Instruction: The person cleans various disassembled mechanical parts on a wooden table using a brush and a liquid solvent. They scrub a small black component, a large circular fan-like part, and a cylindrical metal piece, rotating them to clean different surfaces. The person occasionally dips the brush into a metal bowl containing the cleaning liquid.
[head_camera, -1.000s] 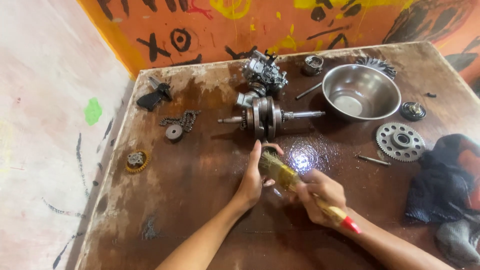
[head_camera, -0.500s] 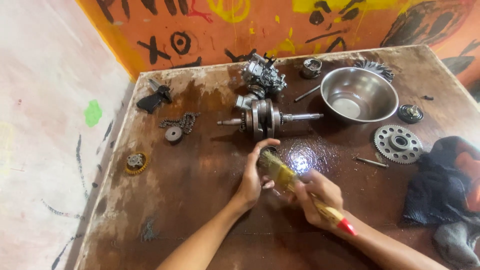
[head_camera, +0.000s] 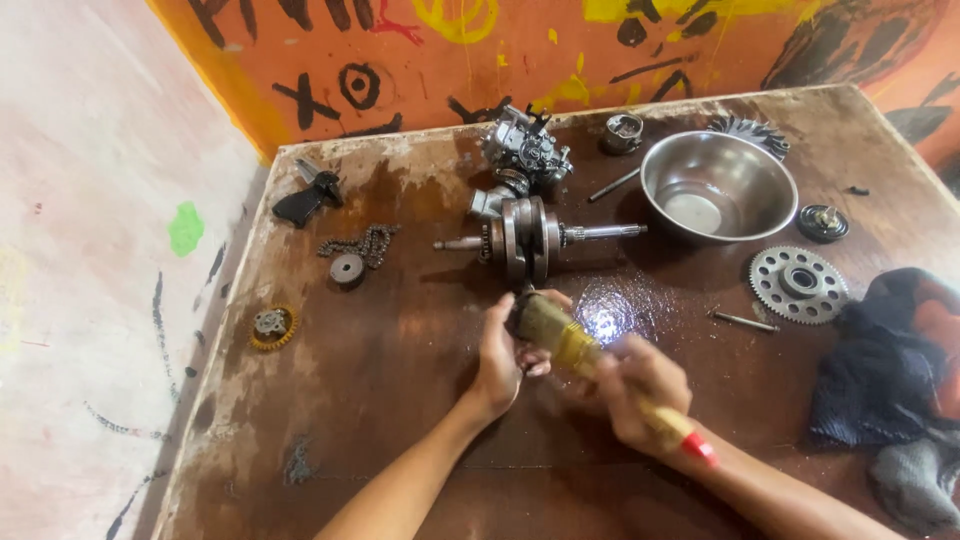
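My left hand (head_camera: 500, 355) is curled around a small dark round metal part (head_camera: 522, 302), mostly hidden by the fingers and the brush. My right hand (head_camera: 640, 390) grips a paintbrush (head_camera: 560, 335) with a yellow wooden handle, a red tip (head_camera: 700, 448) and a brass-coloured ferrule. Its dirty bristles press against the part in my left hand. Both hands hover just above the wet brown tabletop (head_camera: 400, 400), in front of a crankshaft (head_camera: 528, 238).
A steel bowl (head_camera: 719, 186), a carburettor (head_camera: 527, 148), a piston (head_camera: 623, 131), a large sprocket (head_camera: 798, 284), a chain (head_camera: 362, 243), a small gear (head_camera: 272, 324), a black lever (head_camera: 308, 194), pins and dark rags (head_camera: 895, 370) lie around. An orange painted wall stands behind.
The brush head has moved forward and up against the part. My left fingers have closed more tightly around it. Everything else on the table stays put.
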